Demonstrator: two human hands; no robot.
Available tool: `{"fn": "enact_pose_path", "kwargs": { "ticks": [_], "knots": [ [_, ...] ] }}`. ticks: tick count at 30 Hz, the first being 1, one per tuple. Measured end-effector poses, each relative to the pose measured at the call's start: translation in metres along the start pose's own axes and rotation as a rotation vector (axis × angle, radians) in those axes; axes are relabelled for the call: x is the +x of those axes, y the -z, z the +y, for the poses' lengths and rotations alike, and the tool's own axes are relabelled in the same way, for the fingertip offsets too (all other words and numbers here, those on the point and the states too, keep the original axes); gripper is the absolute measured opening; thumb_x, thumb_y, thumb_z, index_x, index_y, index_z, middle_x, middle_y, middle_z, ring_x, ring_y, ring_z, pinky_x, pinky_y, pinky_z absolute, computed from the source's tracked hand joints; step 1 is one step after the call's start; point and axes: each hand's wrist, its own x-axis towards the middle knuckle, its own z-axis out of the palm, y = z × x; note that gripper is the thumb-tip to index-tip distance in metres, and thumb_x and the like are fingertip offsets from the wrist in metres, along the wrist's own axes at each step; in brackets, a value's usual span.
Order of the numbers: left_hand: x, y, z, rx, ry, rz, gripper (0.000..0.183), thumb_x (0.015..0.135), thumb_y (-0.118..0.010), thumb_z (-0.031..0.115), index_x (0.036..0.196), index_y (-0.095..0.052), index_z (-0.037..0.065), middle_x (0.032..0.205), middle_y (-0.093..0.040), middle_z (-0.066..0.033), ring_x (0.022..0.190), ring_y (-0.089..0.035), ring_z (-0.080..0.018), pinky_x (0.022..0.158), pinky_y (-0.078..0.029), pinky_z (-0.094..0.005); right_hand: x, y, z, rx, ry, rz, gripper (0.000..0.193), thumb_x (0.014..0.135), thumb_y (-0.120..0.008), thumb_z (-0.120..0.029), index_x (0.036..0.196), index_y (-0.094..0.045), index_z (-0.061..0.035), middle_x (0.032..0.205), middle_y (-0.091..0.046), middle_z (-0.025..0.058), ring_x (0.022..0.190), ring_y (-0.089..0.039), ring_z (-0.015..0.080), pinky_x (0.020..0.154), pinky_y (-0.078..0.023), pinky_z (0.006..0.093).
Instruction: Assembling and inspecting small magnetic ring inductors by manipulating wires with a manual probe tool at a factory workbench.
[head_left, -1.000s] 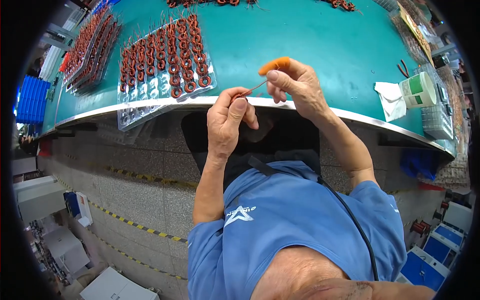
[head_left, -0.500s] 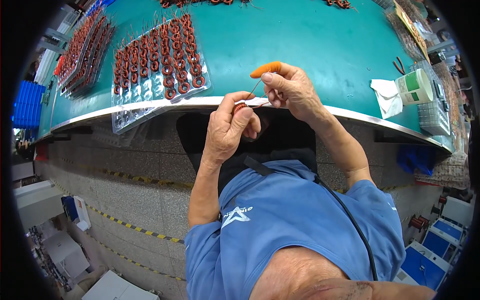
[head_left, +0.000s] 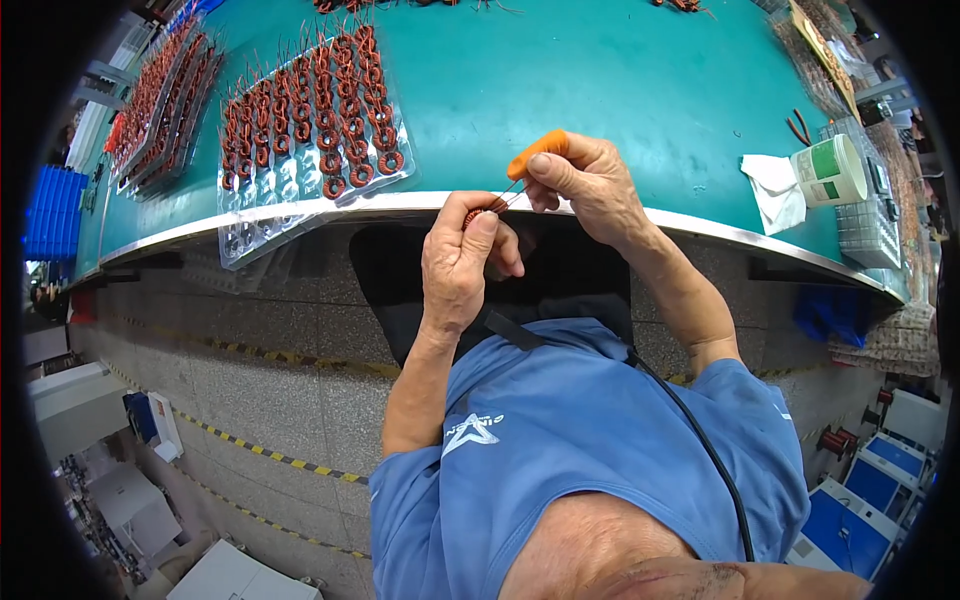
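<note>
Just off the table's near edge, my left hand [head_left: 455, 258] pinches a small toroidal coil [head_left: 473, 215] wound with copper-red wire. The fingers hide much of the ring. Thin wire leads [head_left: 512, 196] stick out of it toward the right. My right hand [head_left: 590, 190] is closed on the leads' far ends, thumb against index finger. That index finger wears an orange finger cot [head_left: 540, 152]. Left of my hands, a clear plastic tray [head_left: 262, 238] of similar coils in rows overhangs the table edge.
More coil-filled trays [head_left: 165, 120] are stacked at the far left, near blue bins [head_left: 55, 210]. At right, a green-and-white cup [head_left: 830, 172] lies tipped beside a white cloth [head_left: 775, 195]. Pliers [head_left: 798, 130] lie behind it. Further coils [head_left: 682, 5] line the green table's [head_left: 600, 70] back.
The right-hand fingers have shifted on the wire, and the orange-covered finger now tilts down. The leads, spread apart before, run closer together. The left hand keeps its hold on the coil.
</note>
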Motion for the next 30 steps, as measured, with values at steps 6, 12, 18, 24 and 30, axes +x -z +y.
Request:
{"fn": "enact_pose_path", "kwargs": {
  "ticks": [6, 12, 18, 24, 30],
  "knots": [
    [0.003, -0.001, -0.003, 0.003, 0.012, 0.064, 0.025, 0.102, -0.042, 0.022, 0.106, -0.052, -0.001, 0.064, -0.057, -0.0062, 0.055, -0.057, -0.0118, 0.051, -0.045, -0.0227, -0.003, -0.012, -0.002, -0.523, 0.272, 0.22, 0.024, 0.092, -0.065, -0.021, 0.106, -0.067, -0.002, 0.078, -0.066, 0.0023, 0.066, -0.061, 0.0104, 0.059, -0.05, 0.0233],
    [0.008, -0.001, -0.008, 0.067, -0.02, 0.14, 0.025, 0.101, -0.045, 0.021, 0.105, -0.053, -0.002, 0.07, -0.061, -0.0083, 0.057, -0.058, -0.0125, 0.053, -0.047, -0.0237, -0.015, 0.002, 0.001, -0.187, -0.037, 0.259, 0.026, 0.094, -0.061, -0.025, 0.1, -0.064, 0.0008, 0.071, -0.062, 0.0038, 0.057, -0.057, 0.0074, 0.051, -0.047, 0.0197],
    [0.013, -0.007, -0.001, 0.471, -0.145, 0.089, 0.021, 0.097, -0.053, 0.015, 0.111, -0.053, -0.001, 0.074, -0.064, -0.007, 0.06, -0.061, -0.0133, 0.056, -0.048, -0.0271, -0.016, -0.012, 0.004, -0.068, -0.129, 0.092, 0.025, 0.093, -0.064, -0.025, 0.091, -0.066, -0.0006, 0.067, -0.062, 0.003, 0.052, -0.056, 0.0076, 0.047, -0.042, 0.0191],
    [0.012, 0.018, 0.015, 0.446, -0.102, -0.216, 0.028, 0.096, -0.054, 0.015, 0.119, -0.046, 0.003, 0.084, -0.062, -0.013, 0.072, -0.064, -0.0228, 0.065, -0.05, -0.0329, -0.012, -0.005, 0.004, 0.018, -0.185, 0.045, 0.024, 0.091, -0.065, -0.026, 0.088, -0.066, -0.0017, 0.066, -0.061, 0.0036, 0.051, -0.055, 0.0081, 0.046, -0.04, 0.0192],
    [0.017, 0.027, 0.045, 0.84, -0.293, -0.377, 0.027, 0.088, -0.063, 0.009, 0.112, -0.05, 0.003, 0.087, -0.06, -0.0158, 0.079, -0.064, -0.0319, 0.068, -0.05, -0.0383, -0.009, -0.008, -0.004, 0.019, -0.326, -0.032, 0.026, 0.089, -0.067, -0.029, 0.087, -0.066, -0.0031, 0.066, -0.061, 0.002, 0.053, -0.056, 0.0071, 0.046, -0.041, 0.0191]
  ]
}}
